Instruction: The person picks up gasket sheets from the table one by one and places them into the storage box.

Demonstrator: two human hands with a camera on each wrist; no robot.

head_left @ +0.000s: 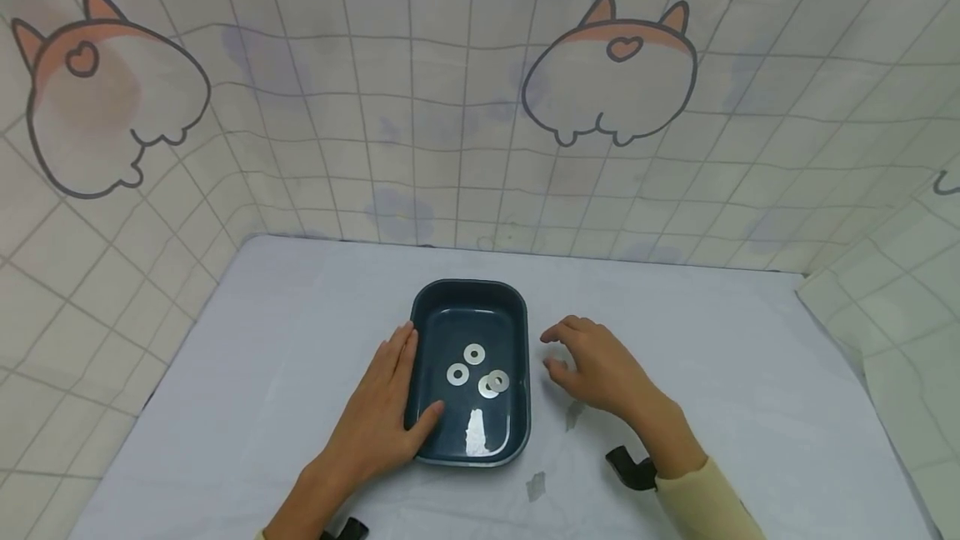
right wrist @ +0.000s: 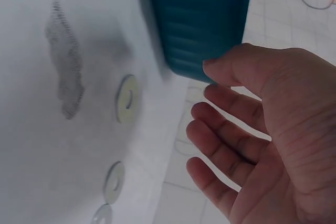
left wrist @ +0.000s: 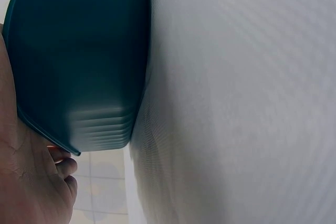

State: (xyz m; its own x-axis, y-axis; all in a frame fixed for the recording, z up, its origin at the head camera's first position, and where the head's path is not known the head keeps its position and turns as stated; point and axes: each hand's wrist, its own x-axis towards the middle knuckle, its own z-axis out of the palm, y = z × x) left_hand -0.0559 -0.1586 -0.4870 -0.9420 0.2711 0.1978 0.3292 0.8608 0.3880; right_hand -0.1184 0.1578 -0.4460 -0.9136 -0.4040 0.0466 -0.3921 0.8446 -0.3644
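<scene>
A dark teal tray stands on the white cloth, with several flat metal washers on its bottom; two of them overlap. My left hand rests along the tray's left side, fingers straight and together, thumb over the rim. In the left wrist view its palm lies against the tray wall. Just right of the tray hovers my right hand, fingers loosely bent and apart, nothing visible between them. The right wrist view shows more washers on the cloth near this hand; in the head view the hand hides them.
White cloth covers the table. Grey patches mark it right of the tray. A black curved piece sits at the right wrist, another at the left. A tiled-pattern curtain with cartoon drawings hangs behind and at both sides.
</scene>
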